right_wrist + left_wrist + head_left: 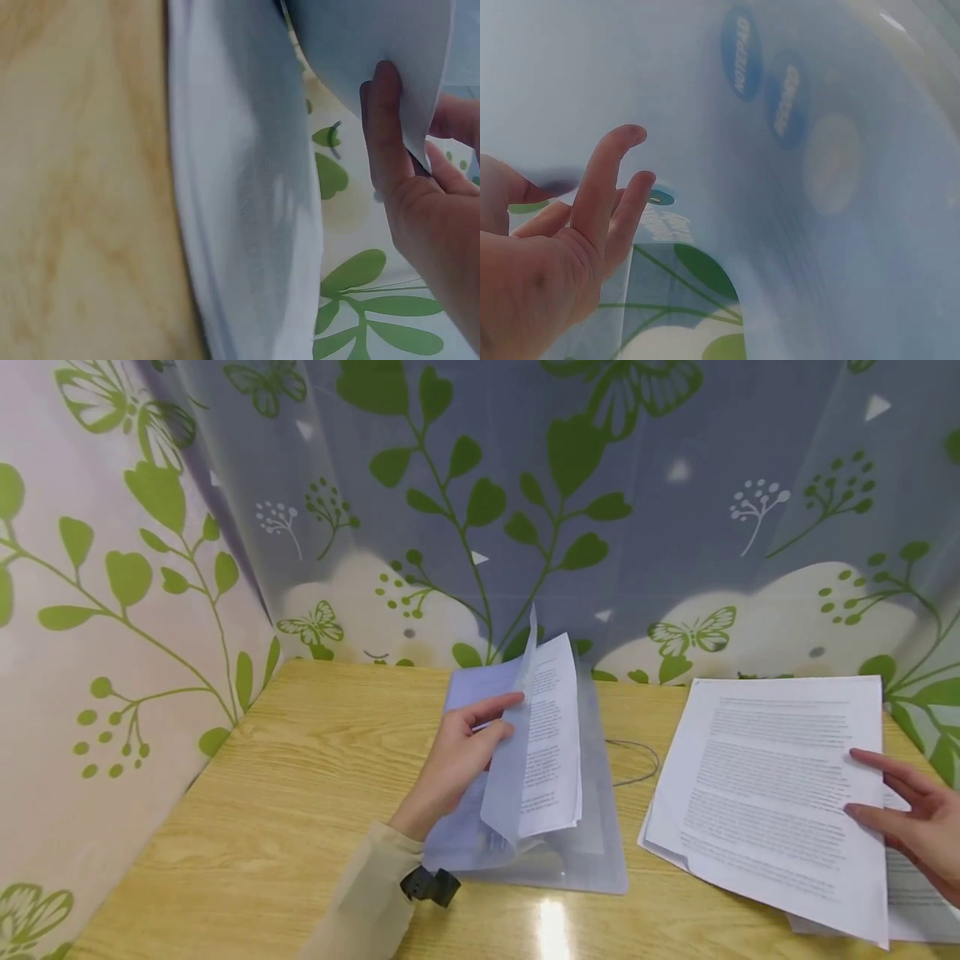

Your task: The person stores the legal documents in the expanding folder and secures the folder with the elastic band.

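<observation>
your left hand [457,752] is against a raised translucent pale-blue plastic flap [507,785] at its two o'clock, thumb and index finger apart and lightly bent; you cannot tell whether it pinches the flap. the flap stands up from a translucent pale-blue plastic folder [611,864] lying on the light wooden table [247,810], the hand over its nine o'clock side. white printed papers [553,735] lean tilted beside the flap, at your left hand's three o'clock. from the left wrist, blue oval labels reading "notepad" [741,54] and "record" [787,97] show blurred.

your right hand [918,818] grips a white printed sheet [765,793], fingers on both its faces; most of that sheet stretches toward nine o'clock from the hand. another printed page [911,906] sticks out beneath, at the hand's six o'clock. a thin grey cord loop [657,762] pokes out at the folder's three o'clock, between folder and sheet.
</observation>
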{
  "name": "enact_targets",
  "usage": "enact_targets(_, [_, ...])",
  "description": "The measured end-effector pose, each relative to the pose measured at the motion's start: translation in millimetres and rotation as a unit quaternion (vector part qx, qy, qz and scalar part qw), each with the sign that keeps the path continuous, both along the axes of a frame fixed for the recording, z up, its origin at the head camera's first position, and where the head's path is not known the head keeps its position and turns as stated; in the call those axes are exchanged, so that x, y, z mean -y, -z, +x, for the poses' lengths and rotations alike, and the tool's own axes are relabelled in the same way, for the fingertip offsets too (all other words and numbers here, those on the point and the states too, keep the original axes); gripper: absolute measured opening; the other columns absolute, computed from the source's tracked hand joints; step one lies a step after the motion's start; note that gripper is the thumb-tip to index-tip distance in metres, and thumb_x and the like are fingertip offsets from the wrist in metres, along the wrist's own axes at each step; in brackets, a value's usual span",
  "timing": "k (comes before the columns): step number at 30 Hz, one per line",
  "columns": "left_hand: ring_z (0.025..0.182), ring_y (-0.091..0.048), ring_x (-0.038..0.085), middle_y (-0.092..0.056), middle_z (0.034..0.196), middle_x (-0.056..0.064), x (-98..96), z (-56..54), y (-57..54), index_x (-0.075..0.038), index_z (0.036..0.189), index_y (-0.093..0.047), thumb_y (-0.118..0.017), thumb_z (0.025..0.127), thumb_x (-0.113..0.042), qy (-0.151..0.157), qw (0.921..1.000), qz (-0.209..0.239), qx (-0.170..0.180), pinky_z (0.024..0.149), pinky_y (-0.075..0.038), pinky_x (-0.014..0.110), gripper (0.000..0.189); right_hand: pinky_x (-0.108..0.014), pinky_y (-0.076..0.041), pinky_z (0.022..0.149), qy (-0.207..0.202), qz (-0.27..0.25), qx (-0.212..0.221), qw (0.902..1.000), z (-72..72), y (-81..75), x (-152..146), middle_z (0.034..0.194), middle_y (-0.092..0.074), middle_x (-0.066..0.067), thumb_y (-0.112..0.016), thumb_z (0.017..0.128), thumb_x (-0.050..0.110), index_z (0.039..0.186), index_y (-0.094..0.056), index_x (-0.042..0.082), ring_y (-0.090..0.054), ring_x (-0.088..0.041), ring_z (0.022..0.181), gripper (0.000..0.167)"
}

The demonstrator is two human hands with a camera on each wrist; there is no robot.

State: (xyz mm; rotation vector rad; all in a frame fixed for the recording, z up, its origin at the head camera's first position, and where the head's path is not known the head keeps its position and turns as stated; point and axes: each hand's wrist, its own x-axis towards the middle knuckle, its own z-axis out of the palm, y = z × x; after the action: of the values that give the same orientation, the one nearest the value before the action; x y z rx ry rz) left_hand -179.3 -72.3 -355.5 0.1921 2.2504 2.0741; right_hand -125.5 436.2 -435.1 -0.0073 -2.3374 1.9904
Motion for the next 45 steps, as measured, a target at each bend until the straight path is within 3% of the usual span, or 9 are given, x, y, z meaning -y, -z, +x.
enact_targets(2, [0.045, -0.031, 0.007, -0.068, 0.128, 0.011, 0.0, -0.3, -0.4, -0.014, 0.131, -0.071, -0.058, 0.092, -0.004, 0.001, 1.0000, -0.001, 0.000, 0.048, -0.033, 0.020, 0.043, -0.024, -0.059, 0.059, -0.009, -0.047, -0.021, 0.9986, 0.7, -1.0, -1, 0.119, -0.055, 0.025, -0.054, 0.092, -0.022, 0.148, -0.052, 0.030, -0.066, 0.004, 0.084, 0.076])
enact_targets(6, [0.046, -0.032, 0.008, -0.068, 0.127, 0.011, 0.3, -1.0, -0.4, -0.015, 0.131, -0.071, -0.058, 0.092, -0.005, 0.001, 1.0000, -0.003, 0.005, 0.049, -0.035, 0.020, 0.043, -0.024, -0.059, 0.060, -0.024, -0.083, -0.059, 0.9945, 1.1, -4.6, -2, 0.122, -0.058, 0.022, -0.049, 0.092, -0.025, 0.148, -0.053, 0.025, -0.068, 0.002, 0.088, 0.075])
enact_targets(10, [0.047, -0.035, 0.008, -0.069, 0.127, 0.012, 0.4, -1.5, 0.3, -0.016, 0.131, -0.071, -0.058, 0.093, -0.005, 0.000, 0.9999, -0.004, 0.010, 0.051, -0.039, 0.022, 0.042, -0.025, -0.060, 0.060, -0.048, -0.143, -0.099, 0.9836, -0.2, -6.8, -6, 0.128, -0.063, 0.018, -0.044, 0.091, -0.028, 0.147, -0.055, 0.020, -0.071, -0.001, 0.095, 0.074])
enact_targets(14, [0.061, -0.053, 0.008, -0.069, 0.128, 0.013, -0.3, -1.3, 0.8, -0.016, 0.132, -0.071, -0.058, 0.093, -0.006, 0.001, 0.9999, -0.003, 0.013, 0.055, -0.048, 0.024, 0.042, -0.029, -0.061, 0.061, -0.065, -0.173, -0.099, 0.9778, -2.3, -2.7, -17, 0.134, -0.059, 0.017, -0.045, 0.094, -0.025, 0.150, -0.048, 0.021, -0.072, -0.003, 0.098, 0.072])
enact_targets(17, [0.076, -0.062, 0.009, -0.069, 0.128, 0.013, -0.6, -1.1, 1.3, -0.015, 0.132, -0.071, -0.059, 0.092, -0.006, 0.000, 0.9999, -0.003, 0.015, 0.058, -0.052, 0.024, 0.042, -0.031, -0.062, 0.060, -0.060, -0.163, -0.090, 0.9806, -2.4, 0.2, -23, 0.135, -0.055, 0.017, -0.046, 0.096, -0.021, 0.153, -0.041, 0.024, -0.072, -0.002, 0.098, 0.073])
enact_targets(33, [0.049, -0.035, 0.008, -0.069, 0.129, 0.010, 0.9, -0.9, 2.0, -0.014, 0.132, -0.071, -0.058, 0.093, -0.006, 0.001, 0.9998, -0.015, 0.011, 0.051, -0.038, 0.021, 0.042, -0.035, -0.062, 0.059, -0.064, -0.192, -0.082, 0.9758, 5.4, -17.0, -5, 0.131, -0.064, 0.015, -0.046, 0.097, -0.019, 0.153, -0.036, 0.026, -0.075, -0.009, 0.097, 0.072])
enact_targets(38, [0.047, -0.034, 0.008, -0.069, 0.128, 0.011, 2.4, -0.9, 2.0, -0.015, 0.131, -0.071, -0.058, 0.092, -0.005, 0.003, 0.9999, -0.010, 0.009, 0.049, -0.035, 0.020, 0.042, -0.035, -0.062, 0.061, -0.068, -0.192, -0.076, 0.9760, 5.8, -19.5, 0, 0.132, -0.064, 0.017, -0.044, 0.097, -0.020, 0.155, -0.035, 0.027, -0.075, -0.008, 0.098, 0.075])
enact_targets(45, [0.046, -0.034, 0.008, -0.069, 0.129, 0.012, 3.5, -1.2, 1.8, -0.015, 0.131, -0.071, -0.059, 0.092, -0.004, 0.007, 0.9999, -0.010, 0.006, 0.049, -0.034, 0.020, 0.043, -0.036, -0.063, 0.063, -0.100, -0.222, -0.072, 0.9672, 8.4, -29.2, 13, 0.136, -0.065, 0.014, -0.040, 0.098, -0.021, 0.156, -0.037, 0.024, -0.075, -0.012, 0.102, 0.073])
